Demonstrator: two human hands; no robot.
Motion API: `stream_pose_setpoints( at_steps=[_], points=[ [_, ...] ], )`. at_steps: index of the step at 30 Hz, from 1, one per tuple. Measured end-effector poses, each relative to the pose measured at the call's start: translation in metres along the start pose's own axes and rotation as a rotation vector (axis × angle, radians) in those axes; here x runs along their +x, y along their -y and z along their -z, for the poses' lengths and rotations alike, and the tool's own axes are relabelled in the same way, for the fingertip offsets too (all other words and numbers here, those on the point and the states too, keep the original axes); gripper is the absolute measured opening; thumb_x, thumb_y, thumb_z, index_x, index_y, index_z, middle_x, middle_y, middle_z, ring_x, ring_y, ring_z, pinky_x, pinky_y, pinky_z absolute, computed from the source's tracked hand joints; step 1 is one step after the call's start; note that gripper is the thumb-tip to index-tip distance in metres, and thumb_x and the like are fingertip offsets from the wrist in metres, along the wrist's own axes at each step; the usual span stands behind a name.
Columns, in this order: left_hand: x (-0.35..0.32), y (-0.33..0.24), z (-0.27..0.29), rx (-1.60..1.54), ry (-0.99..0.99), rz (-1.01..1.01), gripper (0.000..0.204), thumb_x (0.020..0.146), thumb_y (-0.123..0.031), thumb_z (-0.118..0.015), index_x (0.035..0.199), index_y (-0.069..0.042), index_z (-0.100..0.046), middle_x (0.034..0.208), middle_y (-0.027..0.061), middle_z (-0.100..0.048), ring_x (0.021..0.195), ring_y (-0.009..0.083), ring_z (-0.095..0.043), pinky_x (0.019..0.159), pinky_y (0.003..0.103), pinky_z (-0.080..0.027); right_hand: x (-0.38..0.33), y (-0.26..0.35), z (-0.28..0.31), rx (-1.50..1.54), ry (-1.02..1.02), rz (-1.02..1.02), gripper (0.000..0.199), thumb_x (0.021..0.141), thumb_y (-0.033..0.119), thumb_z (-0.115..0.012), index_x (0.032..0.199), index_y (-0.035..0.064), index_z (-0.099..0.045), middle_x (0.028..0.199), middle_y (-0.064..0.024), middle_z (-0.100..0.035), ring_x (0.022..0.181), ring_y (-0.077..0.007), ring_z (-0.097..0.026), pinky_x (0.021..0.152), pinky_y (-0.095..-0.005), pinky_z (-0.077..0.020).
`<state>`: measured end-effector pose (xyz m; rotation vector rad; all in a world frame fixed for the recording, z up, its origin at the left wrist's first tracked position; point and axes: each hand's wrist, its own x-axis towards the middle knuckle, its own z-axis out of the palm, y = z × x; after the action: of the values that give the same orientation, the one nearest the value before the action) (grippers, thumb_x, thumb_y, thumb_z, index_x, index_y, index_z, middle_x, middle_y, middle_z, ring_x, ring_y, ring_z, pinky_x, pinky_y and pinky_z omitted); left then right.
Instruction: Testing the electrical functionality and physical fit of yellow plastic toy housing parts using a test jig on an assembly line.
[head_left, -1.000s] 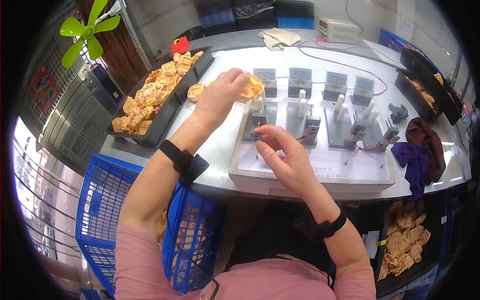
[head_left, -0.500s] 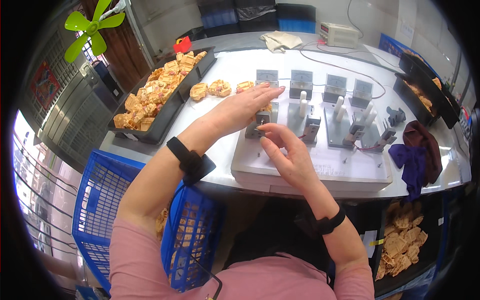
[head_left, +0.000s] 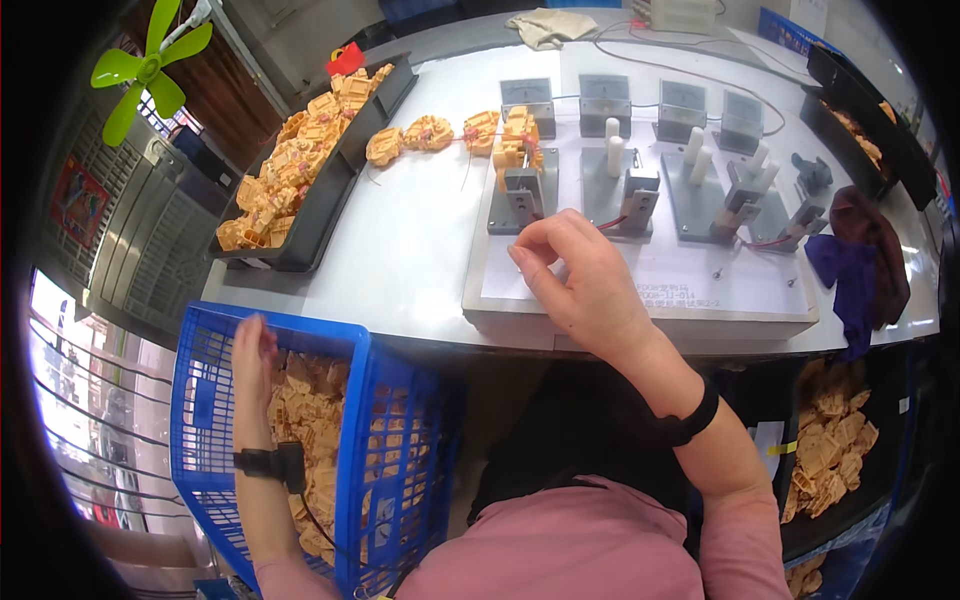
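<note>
Small orange-tan moulded plastic parts [head_left: 300, 400] fill the blue plastic lattice crate [head_left: 385, 420] at lower left, below the table edge. Left hand [head_left: 252, 350] is down inside the crate on the parts, fingers curled; can't tell if they grip one. Right hand [head_left: 575, 270] rests on the white test board [head_left: 700, 290] at the near table edge, thumb and forefinger pinched together just below a grey metal clamp fixture [head_left: 522, 195]; whatever is pinched is too small to see. One more orange part sits on top of that fixture [head_left: 518, 140], a short row of the same parts [head_left: 425, 135] lies left of it on the white table [head_left: 400, 240]. Long black tray [head_left: 320, 200] heaped with parts runs along the left table edge. Bare table between tray and board. Purple cloth [head_left: 850, 270] at the right edge.
</note>
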<state>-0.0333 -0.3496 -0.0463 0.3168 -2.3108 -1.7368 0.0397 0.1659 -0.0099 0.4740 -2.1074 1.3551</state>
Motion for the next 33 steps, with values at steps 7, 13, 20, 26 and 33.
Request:
stream_pose_setpoints(
  at_steps=[7,13,20,26,33],
  points=[
    [-0.084,0.116,0.005,1.088,0.400,0.625,0.055,0.092,-0.032,-0.068,0.134,0.002,-0.056,0.112,0.0169,-0.069,0.103,0.0259,-0.066,0.087,0.037,-0.055,-0.004,-0.013,-0.011,-0.386,-0.007,0.117,0.009,0.088,0.011,-0.070,0.094,0.0053,-0.066,0.094,-0.0087,-0.063,0.090,-0.0294,-0.061,0.082,-0.0411,-0.0460],
    [-0.136,0.165,-0.002,0.908,0.453,0.689,0.054,0.092,-0.033,-0.067,0.133,0.000,-0.056,0.114,0.0167,-0.068,0.103,0.0264,-0.065,0.087,0.040,-0.055,-0.005,-0.010,-0.013,-0.470,0.042,0.140,0.009,0.087,0.011,-0.070,0.093,0.0065,-0.066,0.091,-0.0079,-0.060,0.089,-0.0286,-0.059,0.081,-0.0407,-0.0453],
    [-0.124,0.158,-0.044,0.707,0.463,0.761,0.051,0.093,-0.033,-0.066,0.132,-0.001,-0.056,0.116,0.0165,-0.068,0.104,0.0271,-0.065,0.088,0.043,-0.054,-0.005,-0.009,-0.014,-0.513,0.016,0.104,0.010,0.086,0.012,-0.071,0.091,0.0056,-0.064,0.092,-0.0081,-0.059,0.089,-0.0287,-0.058,0.081,-0.0406,-0.0449],
    [-0.120,0.161,-0.046,0.547,0.477,0.795,0.049,0.093,-0.033,-0.065,0.131,-0.003,-0.056,0.117,0.0163,-0.067,0.104,0.0277,-0.064,0.088,0.046,-0.053,-0.005,-0.008,-0.013,-0.506,0.014,0.072,0.013,0.083,0.009,-0.073,0.086,0.0048,-0.062,0.091,-0.0105,-0.060,0.090,-0.0319,-0.059,0.084,-0.0419,-0.0461],
    [-0.117,0.163,-0.031,0.367,0.471,0.853,0.047,0.093,-0.033,-0.064,0.129,-0.005,-0.056,0.119,0.0161,-0.066,0.105,0.0283,-0.064,0.089,0.050,-0.053,-0.009,-0.010,-0.013,-0.545,-0.006,0.141,0.012,0.086,0.013,-0.071,0.087,0.0061,-0.062,0.090,-0.0072,-0.057,0.089,-0.0266,-0.057,0.080,-0.0387,-0.0442]
  ],
)
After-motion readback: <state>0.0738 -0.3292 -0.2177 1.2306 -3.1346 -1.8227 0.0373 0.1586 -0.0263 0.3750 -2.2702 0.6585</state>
